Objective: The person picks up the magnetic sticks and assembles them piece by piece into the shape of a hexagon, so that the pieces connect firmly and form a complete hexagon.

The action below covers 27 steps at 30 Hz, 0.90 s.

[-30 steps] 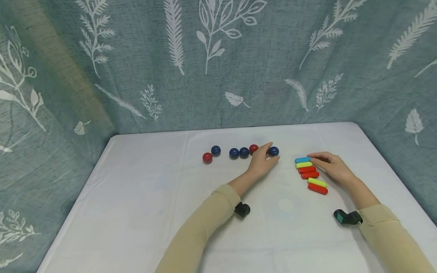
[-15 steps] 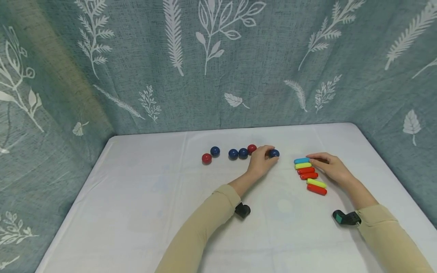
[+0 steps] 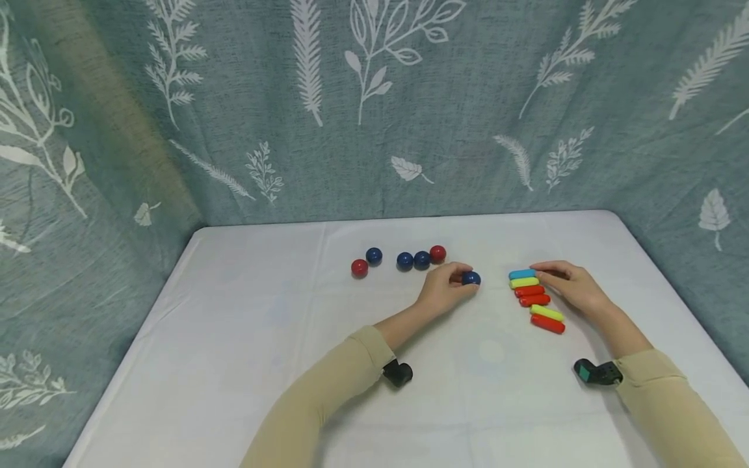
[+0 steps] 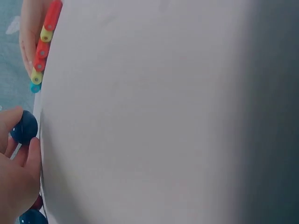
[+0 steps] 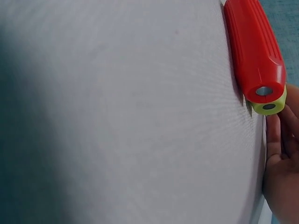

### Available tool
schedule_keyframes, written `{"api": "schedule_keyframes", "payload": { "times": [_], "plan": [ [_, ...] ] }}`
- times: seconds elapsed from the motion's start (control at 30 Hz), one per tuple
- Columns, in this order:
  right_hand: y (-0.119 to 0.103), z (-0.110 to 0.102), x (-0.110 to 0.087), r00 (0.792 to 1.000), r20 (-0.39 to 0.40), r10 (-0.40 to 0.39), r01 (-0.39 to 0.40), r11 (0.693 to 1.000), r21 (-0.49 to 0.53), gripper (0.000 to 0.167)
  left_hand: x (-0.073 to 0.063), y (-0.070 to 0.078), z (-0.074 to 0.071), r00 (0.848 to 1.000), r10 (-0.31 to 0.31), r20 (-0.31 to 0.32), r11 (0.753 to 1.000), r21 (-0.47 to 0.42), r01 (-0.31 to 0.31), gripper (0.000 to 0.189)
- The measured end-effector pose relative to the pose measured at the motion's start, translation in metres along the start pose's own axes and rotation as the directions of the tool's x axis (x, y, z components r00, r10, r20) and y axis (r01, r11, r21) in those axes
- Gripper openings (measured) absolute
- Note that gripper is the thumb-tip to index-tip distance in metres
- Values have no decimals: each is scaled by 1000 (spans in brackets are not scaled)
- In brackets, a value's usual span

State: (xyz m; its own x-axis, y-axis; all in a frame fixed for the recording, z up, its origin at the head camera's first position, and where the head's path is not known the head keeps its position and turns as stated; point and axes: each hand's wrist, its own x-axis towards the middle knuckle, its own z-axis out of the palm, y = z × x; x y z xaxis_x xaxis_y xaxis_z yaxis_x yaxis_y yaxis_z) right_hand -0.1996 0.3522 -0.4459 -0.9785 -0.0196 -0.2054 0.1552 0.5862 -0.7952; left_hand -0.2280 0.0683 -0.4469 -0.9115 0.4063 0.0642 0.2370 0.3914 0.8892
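In the head view my left hand [image 3: 441, 289] holds a shiny dark blue ball [image 3: 471, 278] between thumb and fingers, low over the white table. The left wrist view shows the same ball [image 4: 25, 127] pinched at its sides. My right hand [image 3: 573, 286] has its index finger and thumb at the right end of a light blue magnetic stick [image 3: 522, 274], the farthest in a slanting row. Below it in the row lie yellow sticks [image 3: 523, 283] and red sticks [image 3: 535, 300] with metal end discs. A red stick [image 5: 257, 51] looms large in the right wrist view.
Behind my left hand, two blue balls [image 3: 405, 261] and a red ball [image 3: 437, 254] form a short line. Farther left, another blue ball [image 3: 374, 255] and a red ball [image 3: 359, 268] sit together. A patterned green cloth [image 3: 328, 162] hangs beyond the white table [image 3: 234, 338].
My left hand has drawn the blue ball nearer to me, away from the red ball behind it. My right hand stays at the light blue magnetic stick.
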Motion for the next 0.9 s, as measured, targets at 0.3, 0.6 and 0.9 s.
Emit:
{"api": "schedule_keyframes", "payload": {
  "times": [0.3, 0.6, 0.9],
  "plan": [
    [-2, 0, -2, 1000, 11, -2, 2, 1000, -6, 61, -30, -11, -20, 999, -6, 50, 1000, -19, 7, 35],
    [-1, 0, 1, 1000, -2, 10, -10, 1000, -8, 60, -56, -14, -41, 996, 7, 94, 1000, 7, -8, 36],
    [-2, 0, 0, 1000, -1, 5, -5, 1000, -5, 59, -83, -15, -58, 990, -22, 141, 999, 36, 17, 35]
  ]
}}
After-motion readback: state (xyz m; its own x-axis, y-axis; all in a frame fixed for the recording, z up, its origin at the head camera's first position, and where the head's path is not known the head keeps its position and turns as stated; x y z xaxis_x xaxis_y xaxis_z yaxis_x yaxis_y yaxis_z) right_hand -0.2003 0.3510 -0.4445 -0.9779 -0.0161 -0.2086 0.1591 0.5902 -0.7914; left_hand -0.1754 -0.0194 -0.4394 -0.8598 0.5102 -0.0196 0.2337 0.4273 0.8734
